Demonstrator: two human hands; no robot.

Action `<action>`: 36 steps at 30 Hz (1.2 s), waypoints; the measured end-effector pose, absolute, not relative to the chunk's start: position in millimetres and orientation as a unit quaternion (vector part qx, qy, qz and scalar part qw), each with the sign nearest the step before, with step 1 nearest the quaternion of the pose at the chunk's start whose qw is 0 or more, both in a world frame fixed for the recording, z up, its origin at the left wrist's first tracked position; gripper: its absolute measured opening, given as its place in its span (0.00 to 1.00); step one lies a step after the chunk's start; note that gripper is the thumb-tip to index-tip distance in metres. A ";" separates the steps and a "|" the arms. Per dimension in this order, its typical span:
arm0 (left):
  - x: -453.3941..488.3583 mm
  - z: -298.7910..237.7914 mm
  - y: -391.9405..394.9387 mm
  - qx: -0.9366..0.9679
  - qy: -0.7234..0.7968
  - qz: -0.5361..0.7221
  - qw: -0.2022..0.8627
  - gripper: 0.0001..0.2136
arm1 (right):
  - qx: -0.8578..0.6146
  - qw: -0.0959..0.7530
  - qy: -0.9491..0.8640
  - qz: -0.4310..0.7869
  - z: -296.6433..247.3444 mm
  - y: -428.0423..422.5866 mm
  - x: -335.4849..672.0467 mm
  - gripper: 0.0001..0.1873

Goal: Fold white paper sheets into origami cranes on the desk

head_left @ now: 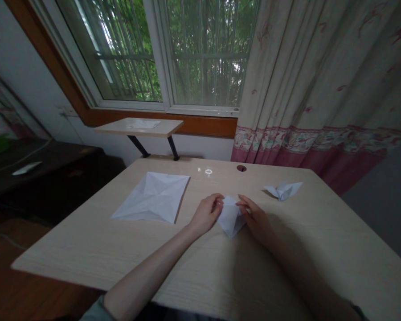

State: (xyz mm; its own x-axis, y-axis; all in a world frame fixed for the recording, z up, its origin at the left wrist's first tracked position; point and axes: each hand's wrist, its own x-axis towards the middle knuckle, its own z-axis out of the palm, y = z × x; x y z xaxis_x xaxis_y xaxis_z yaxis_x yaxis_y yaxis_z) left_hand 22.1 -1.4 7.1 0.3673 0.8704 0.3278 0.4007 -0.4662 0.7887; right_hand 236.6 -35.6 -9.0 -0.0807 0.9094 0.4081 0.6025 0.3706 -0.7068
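A small folded white paper piece (230, 217) lies near the middle of the light wooden table (200, 267). My left hand (207, 213) pinches its upper left edge with fingers curled. On the other side my right hand (255, 217) holds its upper right edge, fingers closed on the paper. A larger creased square sheet of white paper (153, 197) lies flat to the left of my hands. A finished folded paper figure (283, 190) sits to the right, apart from both hands.
The table has a round cable hole (241, 168) near its far edge. Behind it are a small raised shelf (140, 126), a window (160, 49) and a patterned curtain (321, 89). A dark low cabinet (47, 169) stands at the left.
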 end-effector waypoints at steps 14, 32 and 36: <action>19.5 8.5 -2.8 0.851 0.402 0.273 0.200 0.09 | -0.477 0.389 -0.781 0.106 -30.7 -24.7 239.9 0.11; 21.3 14.2 -7.7 0.859 0.406 0.234 0.206 0.30 | -0.484 0.373 -0.786 0.096 -36.2 -24.4 239.9 0.11; 22.6 16.1 -9.2 0.865 0.406 0.218 0.200 0.36 | -0.486 0.374 -0.784 0.095 -36.0 -24.5 239.6 0.11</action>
